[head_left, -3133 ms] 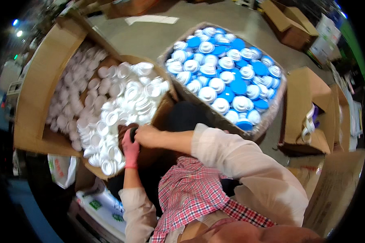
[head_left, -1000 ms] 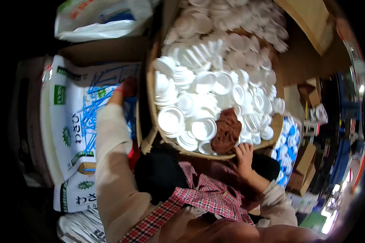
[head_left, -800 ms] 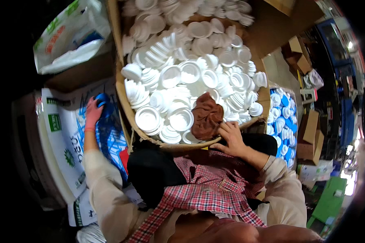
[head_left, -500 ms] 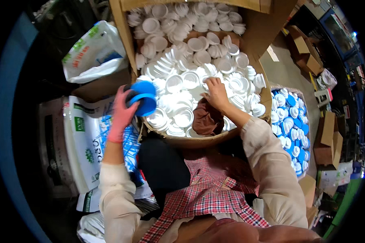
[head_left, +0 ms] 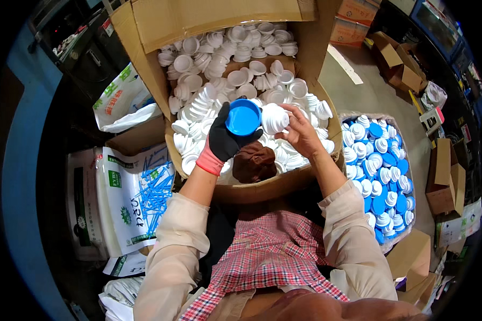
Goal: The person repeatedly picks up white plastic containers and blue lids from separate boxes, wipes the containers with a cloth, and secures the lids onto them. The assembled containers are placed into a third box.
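Note:
My left hand (head_left: 226, 140), in a black and pink glove, holds a round, shallow blue cap (head_left: 243, 119) with its hollow side facing up. Close beside it, my bare right hand (head_left: 301, 132) grips a white ribbed, stepped plastic piece (head_left: 275, 119) between thumb and fingers. The cap and the white piece are almost side by side; whether they touch I cannot tell. Both hands are above a cardboard box (head_left: 235, 193) heaped with similar white pieces (head_left: 190, 115). A bundled brown cloth (head_left: 254, 162) lies on the near part of the heap, below my hands.
On the right stands a container of blue caps joined with white pieces (head_left: 380, 182). Thin blue plastic strips (head_left: 154, 195) lie on a white printed sack (head_left: 124, 214) at left. Behind that sits a white plastic bag (head_left: 126, 101). Open cardboard boxes (head_left: 445, 176) line the far right.
My left hand has brought the blue cap from the left side in over the box. My right hand has lifted a white piece out of the heap up to the cap.

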Available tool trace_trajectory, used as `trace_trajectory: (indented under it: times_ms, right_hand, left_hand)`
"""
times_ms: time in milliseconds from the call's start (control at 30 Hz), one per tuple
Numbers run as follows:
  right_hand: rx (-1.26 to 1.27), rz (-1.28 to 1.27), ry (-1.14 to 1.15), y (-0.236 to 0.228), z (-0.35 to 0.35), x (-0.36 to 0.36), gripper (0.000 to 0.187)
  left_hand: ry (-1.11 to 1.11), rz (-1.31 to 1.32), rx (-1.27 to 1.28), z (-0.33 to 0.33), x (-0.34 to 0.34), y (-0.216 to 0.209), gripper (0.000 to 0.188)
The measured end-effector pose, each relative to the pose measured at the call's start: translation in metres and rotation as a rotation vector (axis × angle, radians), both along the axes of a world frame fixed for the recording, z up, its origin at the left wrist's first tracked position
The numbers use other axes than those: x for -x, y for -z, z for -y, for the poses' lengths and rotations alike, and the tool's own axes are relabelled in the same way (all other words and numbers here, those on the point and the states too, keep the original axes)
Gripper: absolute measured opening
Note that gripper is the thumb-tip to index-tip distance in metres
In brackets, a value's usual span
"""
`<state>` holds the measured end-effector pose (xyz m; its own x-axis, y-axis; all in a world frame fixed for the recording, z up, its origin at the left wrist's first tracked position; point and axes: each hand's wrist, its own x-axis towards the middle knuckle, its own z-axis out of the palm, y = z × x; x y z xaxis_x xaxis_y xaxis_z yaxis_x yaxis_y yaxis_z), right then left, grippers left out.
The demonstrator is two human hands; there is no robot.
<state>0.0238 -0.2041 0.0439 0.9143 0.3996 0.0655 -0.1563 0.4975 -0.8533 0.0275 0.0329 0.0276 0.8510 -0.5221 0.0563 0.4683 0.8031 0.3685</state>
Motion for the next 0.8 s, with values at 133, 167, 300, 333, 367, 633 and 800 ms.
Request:
trace_trajectory:
  times_ms: [133, 167, 300, 333, 367, 633, 800]
  right_hand:
    - [0.391, 0.158, 0.100, -0.005, 0.006, 0.009, 0.069]
    - [0.342, 0.130, 0.093, -0.007, 0.009, 0.008, 0.068]
    - [0.377, 0.282, 0.283, -0.023, 0.035, 0.015, 0.068]
    - [0.403, 0.380, 0.290, -0.024, 0.037, 0.018, 0.068]
    - [0.424, 0.482, 0.299, -0.024, 0.038, 0.021, 0.067]
    - [0.670, 0.760, 0.241, -0.024, 0.021, 0.033, 0.063]
    - [0.430, 0.577, 0.282, -0.026, 0.032, 0.026, 0.063]
  left_hand:
    - [0.099, -0.130, 0.183, 0.023, 0.003, -0.005, 0.068]
    - [0.101, -0.163, 0.209, 0.027, 0.003, -0.007, 0.068]
    - [0.106, 0.001, 0.110, 0.031, 0.003, -0.007, 0.066]
    - [0.082, -0.013, 0.058, 0.032, 0.005, -0.007, 0.063]
    - [0.075, -0.005, 0.018, 0.034, 0.006, -0.007, 0.062]
    - [-0.001, 0.196, -0.478, 0.045, 0.007, 0.012, 0.050]
    - [0.048, 0.196, -0.267, 0.039, 0.006, 0.005, 0.055]
